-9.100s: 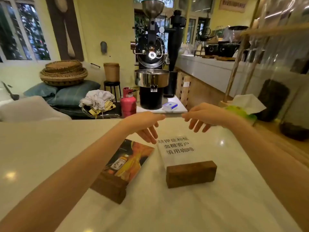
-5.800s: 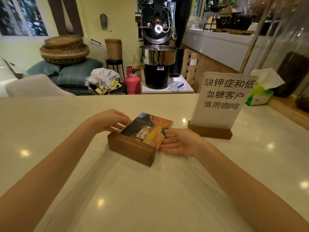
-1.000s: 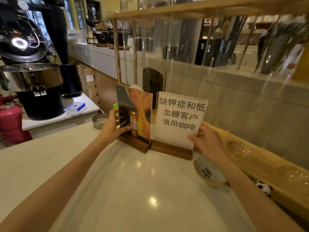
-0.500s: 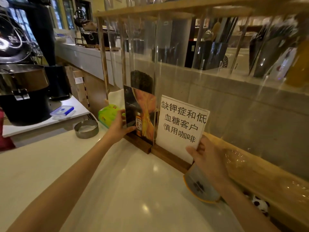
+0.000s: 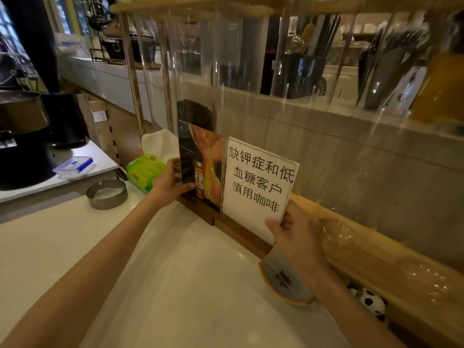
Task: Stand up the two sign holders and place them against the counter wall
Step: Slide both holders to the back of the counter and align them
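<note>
Two sign holders stand upright side by side, their dark wooden bases touching, close against the wooden ledge and concrete counter wall (image 5: 391, 172). The left one, a picture sign holder (image 5: 204, 162), shows an orange image with a bottle. My left hand (image 5: 169, 183) grips its left edge. The right one, a white text sign holder (image 5: 258, 182), carries black Chinese characters. My right hand (image 5: 295, 232) pinches its lower right corner.
A green tissue pack (image 5: 143, 172) lies just left of the signs, with a round metal ashtray (image 5: 106, 194) beyond it. A small patterned dish (image 5: 283, 280) and a ball figure (image 5: 371, 303) sit under my right forearm. Clear tubes (image 5: 195, 79) rise behind the signs.
Both signs, once lying flat mid-counter, now stand upright. Over the last second they slid back toward the wall with my hands holding them, and the view moved closer.
</note>
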`<act>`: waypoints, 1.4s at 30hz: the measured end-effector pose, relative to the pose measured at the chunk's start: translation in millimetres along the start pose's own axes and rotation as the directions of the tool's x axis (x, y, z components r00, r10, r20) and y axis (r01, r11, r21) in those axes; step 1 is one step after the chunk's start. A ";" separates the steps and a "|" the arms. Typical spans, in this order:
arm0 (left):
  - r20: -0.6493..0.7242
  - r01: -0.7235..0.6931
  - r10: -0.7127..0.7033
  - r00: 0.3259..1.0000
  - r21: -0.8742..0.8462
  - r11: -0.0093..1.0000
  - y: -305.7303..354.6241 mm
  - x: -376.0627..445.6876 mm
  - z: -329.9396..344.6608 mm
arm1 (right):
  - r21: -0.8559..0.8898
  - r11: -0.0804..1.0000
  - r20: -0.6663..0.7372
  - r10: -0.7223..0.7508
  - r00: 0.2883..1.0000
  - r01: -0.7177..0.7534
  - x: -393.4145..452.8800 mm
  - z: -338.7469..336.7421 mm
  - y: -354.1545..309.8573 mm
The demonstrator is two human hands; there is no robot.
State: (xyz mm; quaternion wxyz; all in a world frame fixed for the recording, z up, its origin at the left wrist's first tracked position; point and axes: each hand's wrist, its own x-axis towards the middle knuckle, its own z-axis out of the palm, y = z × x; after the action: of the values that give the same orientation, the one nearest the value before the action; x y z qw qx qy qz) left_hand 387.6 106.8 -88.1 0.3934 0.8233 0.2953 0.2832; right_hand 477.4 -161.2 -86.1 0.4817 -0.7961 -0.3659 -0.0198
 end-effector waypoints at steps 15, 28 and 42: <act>-0.142 -0.047 0.087 0.986 0.262 0.964 17.2 -40.5 18.5 | 0.150 0.989 0.093 -0.007 0.996 -0.007 29.6 -44.7 -66.8; 0.211 -0.479 0.457 0.864 0.626 0.615 21.0 -89.2 53.7 | -0.230 0.949 0.129 -0.192 0.973 0.218 60.9 -43.6 -95.7; 0.163 -0.469 0.482 0.861 0.622 0.627 18.0 -89.3 57.5 | -0.275 0.932 0.206 -0.183 0.961 0.237 69.7 -44.4 -97.0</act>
State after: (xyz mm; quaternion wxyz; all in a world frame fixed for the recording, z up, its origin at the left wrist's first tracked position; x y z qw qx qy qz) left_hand 373.1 6.5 -124.9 -0.0041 0.9522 0.1498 0.2661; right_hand 484.3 -130.6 37.4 0.3171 -0.8141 -0.4834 -0.0553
